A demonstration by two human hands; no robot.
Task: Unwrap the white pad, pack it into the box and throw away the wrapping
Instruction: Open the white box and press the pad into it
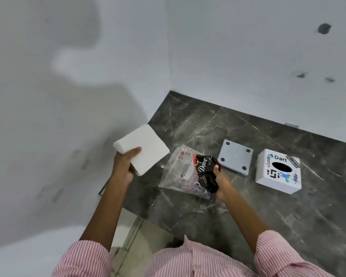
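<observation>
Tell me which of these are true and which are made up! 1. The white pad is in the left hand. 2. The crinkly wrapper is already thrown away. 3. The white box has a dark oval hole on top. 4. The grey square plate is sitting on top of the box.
1. True. The left hand holds the white pad, lifted off the counter.
2. False. The right hand grips the wrapper, which is above the dark marble counter.
3. True. The white box has a dark oval hole on its top face, among stickers.
4. False. The grey square plate lies flat on the counter, beside the box, between the box and the wrapper.
</observation>
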